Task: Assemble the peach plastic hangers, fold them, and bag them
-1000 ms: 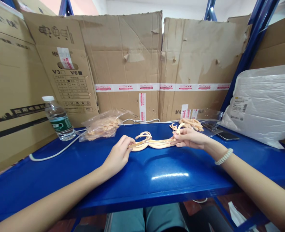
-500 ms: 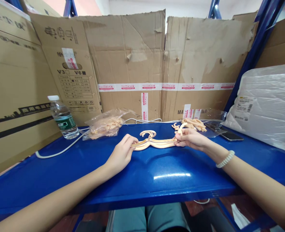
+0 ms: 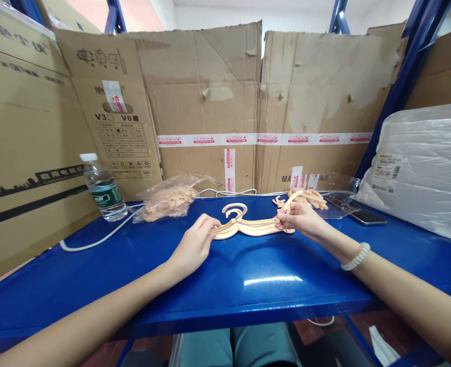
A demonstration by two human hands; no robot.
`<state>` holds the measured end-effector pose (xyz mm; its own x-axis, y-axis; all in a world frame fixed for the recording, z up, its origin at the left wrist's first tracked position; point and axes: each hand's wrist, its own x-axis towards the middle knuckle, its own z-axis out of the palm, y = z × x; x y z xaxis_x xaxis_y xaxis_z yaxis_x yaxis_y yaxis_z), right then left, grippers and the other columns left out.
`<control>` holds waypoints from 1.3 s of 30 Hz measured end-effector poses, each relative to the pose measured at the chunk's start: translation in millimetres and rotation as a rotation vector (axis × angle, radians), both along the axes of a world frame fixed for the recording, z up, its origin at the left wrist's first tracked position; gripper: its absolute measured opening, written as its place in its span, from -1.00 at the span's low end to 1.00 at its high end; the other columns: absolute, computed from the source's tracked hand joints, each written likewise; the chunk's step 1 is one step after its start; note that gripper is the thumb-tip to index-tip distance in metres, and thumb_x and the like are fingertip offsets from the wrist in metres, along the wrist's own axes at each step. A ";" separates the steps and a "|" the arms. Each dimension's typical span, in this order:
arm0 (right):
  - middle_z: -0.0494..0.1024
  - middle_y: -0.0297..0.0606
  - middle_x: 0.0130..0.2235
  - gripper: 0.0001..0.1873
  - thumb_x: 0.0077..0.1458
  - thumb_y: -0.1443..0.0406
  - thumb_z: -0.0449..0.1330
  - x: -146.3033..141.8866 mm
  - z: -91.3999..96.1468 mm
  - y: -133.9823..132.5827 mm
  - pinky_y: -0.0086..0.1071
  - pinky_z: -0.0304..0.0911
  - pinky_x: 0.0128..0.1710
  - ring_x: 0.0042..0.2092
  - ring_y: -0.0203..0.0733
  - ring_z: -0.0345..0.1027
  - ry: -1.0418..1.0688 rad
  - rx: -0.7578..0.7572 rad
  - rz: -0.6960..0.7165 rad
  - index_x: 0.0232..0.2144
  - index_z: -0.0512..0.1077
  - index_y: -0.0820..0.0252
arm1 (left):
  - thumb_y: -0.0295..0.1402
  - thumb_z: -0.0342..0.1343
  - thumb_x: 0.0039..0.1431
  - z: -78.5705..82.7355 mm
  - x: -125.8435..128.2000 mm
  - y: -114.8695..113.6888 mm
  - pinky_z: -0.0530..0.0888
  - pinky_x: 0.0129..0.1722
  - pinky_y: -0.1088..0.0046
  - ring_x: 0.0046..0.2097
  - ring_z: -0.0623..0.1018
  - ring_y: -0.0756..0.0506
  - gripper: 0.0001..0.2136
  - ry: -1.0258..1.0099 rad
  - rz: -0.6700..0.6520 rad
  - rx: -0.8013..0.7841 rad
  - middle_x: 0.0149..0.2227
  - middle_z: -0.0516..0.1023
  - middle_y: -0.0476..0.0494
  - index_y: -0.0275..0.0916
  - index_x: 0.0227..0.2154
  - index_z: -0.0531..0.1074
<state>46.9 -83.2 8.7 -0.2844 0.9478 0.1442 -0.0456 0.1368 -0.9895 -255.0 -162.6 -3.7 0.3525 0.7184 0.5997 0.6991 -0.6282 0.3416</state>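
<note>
A small stack of peach plastic hangers (image 3: 248, 225) lies across the middle of the blue shelf (image 3: 225, 275). My left hand (image 3: 193, 245) is closed, pinching the stack's left end. My right hand (image 3: 300, 219) is closed at the right end and grips a separate curved peach piece (image 3: 292, 198) that sticks up above its fingers. A white bead bracelet (image 3: 355, 256) sits on my right wrist. A loose heap of the same peach pieces (image 3: 310, 198) lies just behind my right hand.
A clear bag of peach pieces (image 3: 168, 199) and a water bottle (image 3: 103, 187) stand at the back left, with a white cable (image 3: 95, 239) running past them. A phone (image 3: 367, 217) and a large white plastic bag (image 3: 420, 163) are at right. Cardboard boxes (image 3: 210, 102) wall the back.
My right hand has lifted the curved peach piece slightly higher over the right end of the stack. The view has shifted a little; my left hand keeps its pinch.
</note>
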 end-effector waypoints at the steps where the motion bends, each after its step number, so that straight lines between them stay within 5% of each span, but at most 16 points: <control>1: 0.53 -0.27 -0.55 -0.55 -0.37 0.21 0.54 -0.4 -0.1 -0.4 -0.38 0.49 -0.41 -0.51 -0.24 0.48 0.000 0.008 -0.006 -0.55 0.36 0.26 | -0.51 -0.14 0.27 0.3 0.2 -0.1 0.41 -0.18 0.41 -0.20 0.44 -0.09 -0.82 -0.002 -0.001 -0.003 -0.23 0.37 -0.12 -0.18 -0.21 0.32; 11: 0.48 -0.33 -0.53 -0.53 -0.29 0.11 0.51 -4.3 4.5 -7.0 -0.42 0.42 -0.41 -0.48 -0.29 0.44 0.098 0.043 0.040 -0.52 0.36 0.25 | -0.46 -0.14 0.30 5.1 0.9 -1.6 0.40 -0.17 0.35 -0.19 0.43 -0.09 -0.79 -0.026 0.004 -0.046 -0.20 0.39 -0.14 -0.22 -0.11 0.35; 16: 0.50 -0.33 -0.39 -0.61 -0.15 0.12 0.45 -2.9 7.5 -7.3 -0.43 0.42 -0.40 -0.37 -0.27 0.46 0.180 0.031 0.066 -0.31 0.48 0.20 | -0.41 -0.06 0.27 9.1 -0.3 0.3 0.40 -0.20 0.37 -0.25 0.43 -0.07 -0.84 -0.039 0.051 -0.041 -0.22 0.40 -0.11 -0.21 -0.16 0.38; 23: 0.52 -0.31 -0.42 -0.70 -0.17 0.21 0.45 25.4 26.3 4.1 -0.50 0.36 -0.46 -0.43 -0.34 0.38 0.235 0.026 0.011 -0.34 0.57 0.20 | -0.38 0.01 0.25 19.5 -9.4 5.3 0.39 -0.24 0.42 -0.26 0.44 -0.07 -0.90 0.008 0.049 -0.004 -0.30 0.40 -0.07 -0.23 -0.26 0.41; 31: 0.55 -0.26 -0.37 -0.67 -0.23 0.14 0.46 66.2 40.6 11.8 -0.36 0.37 -0.35 -0.39 -0.25 0.40 -0.298 0.104 0.123 -0.40 0.57 0.18 | -0.42 0.02 0.25 33.8 -21.5 2.4 0.34 -0.22 0.41 -0.22 0.45 -0.08 -0.90 0.231 -0.059 -0.027 -0.28 0.46 -0.09 -0.24 -0.29 0.44; 35: 0.57 -0.25 -0.40 -0.66 -0.15 0.08 0.39 69.6 37.7 16.0 -0.28 0.32 -0.30 -0.34 -0.16 0.42 -0.650 0.226 0.313 -0.39 0.56 0.20 | -0.44 0.09 0.19 31.6 -21.0 0.3 0.33 -0.28 0.45 -0.26 0.48 -0.07 -0.95 0.381 -0.073 -0.137 -0.31 0.50 -0.05 -0.22 -0.33 0.45; 39: 0.60 -0.22 -0.37 -0.65 -0.15 0.06 0.37 66.9 30.9 21.2 -0.24 0.30 -0.26 -0.29 -0.08 0.45 -0.836 0.227 0.333 -0.41 0.52 0.21 | -0.48 0.07 0.19 30.1 -16.2 -1.4 0.32 -0.27 0.46 -0.24 0.50 -0.08 -0.91 0.469 -0.078 -0.158 -0.29 0.54 -0.03 -0.20 -0.34 0.46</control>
